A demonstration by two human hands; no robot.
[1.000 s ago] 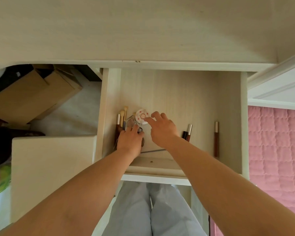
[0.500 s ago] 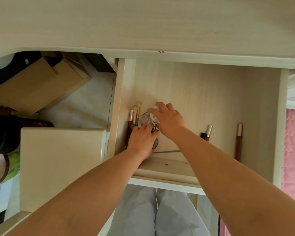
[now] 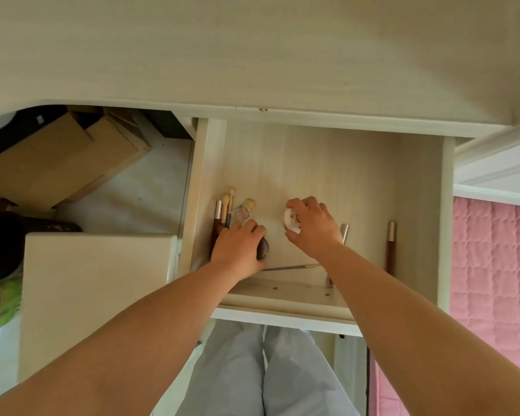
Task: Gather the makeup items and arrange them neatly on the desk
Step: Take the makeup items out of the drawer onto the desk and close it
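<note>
Tabletop (image 3: pixel 252 49) is spanning the top, open drawer (image 3: pixel 312 163) sitting below it. Right hand (image 3: pixel 314 228) is holding white round jar (image 3: pixel 291 220) mid-drawer, fingers clamped on it. Left hand (image 3: pixel 237 250) is covering dark compact (image 3: pixel 264 249), fingers curled over it, beside clear palette (image 3: pixel 242 214) and brushes (image 3: pixel 227 202) at drawer's left wall.

The drawer's (image 3: pixel 418 205) far half lies bare; its left is crowded by brushes (image 3: pixel 227 202), its right edge by a tube (image 3: pixel 390 247).
</note>
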